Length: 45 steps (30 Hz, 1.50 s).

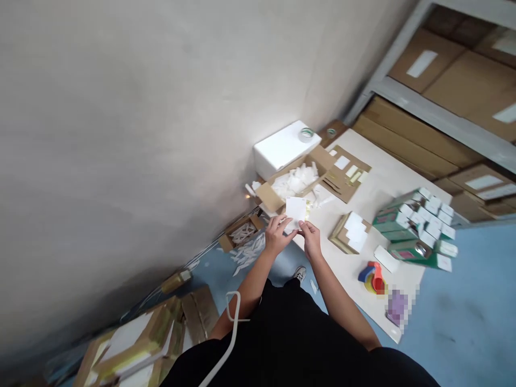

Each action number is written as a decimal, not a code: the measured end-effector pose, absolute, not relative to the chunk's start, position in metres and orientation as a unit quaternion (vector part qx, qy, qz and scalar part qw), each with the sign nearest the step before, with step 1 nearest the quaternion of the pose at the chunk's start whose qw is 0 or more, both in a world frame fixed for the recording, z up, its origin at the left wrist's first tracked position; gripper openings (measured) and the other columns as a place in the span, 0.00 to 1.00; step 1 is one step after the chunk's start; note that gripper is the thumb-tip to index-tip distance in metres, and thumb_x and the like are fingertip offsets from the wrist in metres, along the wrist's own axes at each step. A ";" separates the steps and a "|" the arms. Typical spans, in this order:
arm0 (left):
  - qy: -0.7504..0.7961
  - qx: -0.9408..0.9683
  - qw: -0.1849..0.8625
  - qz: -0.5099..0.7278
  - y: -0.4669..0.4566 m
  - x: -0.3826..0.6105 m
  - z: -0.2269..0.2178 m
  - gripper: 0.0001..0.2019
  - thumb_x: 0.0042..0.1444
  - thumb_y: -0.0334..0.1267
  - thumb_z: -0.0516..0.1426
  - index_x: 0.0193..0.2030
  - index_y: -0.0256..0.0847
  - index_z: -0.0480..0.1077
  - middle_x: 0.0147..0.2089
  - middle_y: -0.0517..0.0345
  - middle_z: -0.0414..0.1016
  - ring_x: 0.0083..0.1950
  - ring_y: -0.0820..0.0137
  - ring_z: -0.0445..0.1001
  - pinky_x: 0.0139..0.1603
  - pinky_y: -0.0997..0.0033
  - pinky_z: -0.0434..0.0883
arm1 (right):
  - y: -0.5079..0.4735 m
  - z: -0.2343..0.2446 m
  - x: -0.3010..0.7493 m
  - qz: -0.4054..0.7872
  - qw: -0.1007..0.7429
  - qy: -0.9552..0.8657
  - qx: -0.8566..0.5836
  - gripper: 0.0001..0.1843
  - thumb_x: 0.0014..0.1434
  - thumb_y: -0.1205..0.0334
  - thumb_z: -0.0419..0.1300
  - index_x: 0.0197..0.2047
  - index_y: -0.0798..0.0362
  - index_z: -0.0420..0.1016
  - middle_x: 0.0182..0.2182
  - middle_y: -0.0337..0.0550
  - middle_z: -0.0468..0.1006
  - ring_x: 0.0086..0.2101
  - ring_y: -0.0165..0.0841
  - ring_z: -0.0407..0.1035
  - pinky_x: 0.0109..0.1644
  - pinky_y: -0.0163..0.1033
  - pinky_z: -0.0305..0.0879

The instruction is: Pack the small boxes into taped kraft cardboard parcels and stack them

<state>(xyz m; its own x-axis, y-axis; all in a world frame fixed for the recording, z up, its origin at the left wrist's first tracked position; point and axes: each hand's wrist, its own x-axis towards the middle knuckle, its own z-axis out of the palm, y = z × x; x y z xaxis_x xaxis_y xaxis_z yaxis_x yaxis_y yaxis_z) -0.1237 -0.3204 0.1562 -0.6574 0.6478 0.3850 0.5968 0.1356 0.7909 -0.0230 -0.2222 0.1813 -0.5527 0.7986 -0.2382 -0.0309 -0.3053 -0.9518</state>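
My left hand (277,234) grips the left lower edge of a small white paper sheet (296,207). At the sheet's lower right corner, the fingers of my right hand (310,238) are pinched together on it. Both hands are above the near left edge of the white table (322,220). Just beyond them stands an open cardboard box (269,199) filled with crumpled white strips (296,180). A bit of yellowish material beside the sheet is too small to make out.
Rightward on the table are a small carton (341,236) topped with white labels, several green boxes (397,223), a tape dispenser (377,277) and a pixelated purple item (397,306). A white box (282,148) carries a tape roll (306,134). Paper strips (248,252) litter the floor. Cartons (201,312) stand lower left.
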 end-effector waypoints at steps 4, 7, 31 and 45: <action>0.728 0.466 0.061 0.500 -0.263 -0.086 0.155 0.22 0.60 0.51 0.67 0.59 0.48 0.78 0.57 0.42 0.76 0.60 0.50 0.75 0.64 0.52 0.71 | -0.181 0.180 0.033 0.685 0.340 -0.468 -0.443 0.18 0.49 0.47 0.73 0.25 0.50 0.75 0.22 0.35 0.72 0.29 0.32 0.67 0.37 0.38 0.71; 0.699 0.528 0.106 0.470 -0.221 -0.061 0.154 0.25 0.59 0.52 0.67 0.62 0.48 0.76 0.58 0.43 0.76 0.61 0.50 0.74 0.66 0.53 0.69 | -0.150 0.169 0.071 0.669 0.376 -0.424 -0.480 0.17 0.49 0.46 0.72 0.26 0.50 0.75 0.24 0.37 0.74 0.29 0.33 0.68 0.35 0.38 0.70; 0.761 0.294 0.367 0.447 -0.064 0.044 0.053 0.12 0.46 0.44 0.66 0.29 0.44 0.67 0.29 0.63 0.71 0.34 0.69 0.72 0.41 0.69 0.68 | -0.027 0.044 0.195 0.557 0.320 -0.408 -0.649 0.18 0.38 0.52 0.73 0.31 0.46 0.72 0.15 0.25 0.68 0.22 0.33 0.67 0.30 0.36 0.61; 0.778 0.334 0.395 0.357 -0.046 0.044 -0.004 0.07 0.54 0.37 0.61 0.29 0.44 0.65 0.30 0.63 0.74 0.34 0.68 0.73 0.40 0.71 0.66 | -0.015 0.016 0.185 0.418 0.182 -0.510 -0.730 0.13 0.53 0.62 0.67 0.37 0.45 0.66 0.23 0.29 0.73 0.29 0.35 0.70 0.36 0.35 0.58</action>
<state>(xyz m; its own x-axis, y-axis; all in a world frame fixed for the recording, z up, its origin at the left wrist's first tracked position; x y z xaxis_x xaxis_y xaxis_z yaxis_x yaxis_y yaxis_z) 0.0444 -0.0464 -0.0036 -0.4645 0.8016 -0.3764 0.2377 0.5223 0.8189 0.1853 -0.0152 0.0161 0.1321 0.8960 -0.4241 0.5919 -0.4144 -0.6913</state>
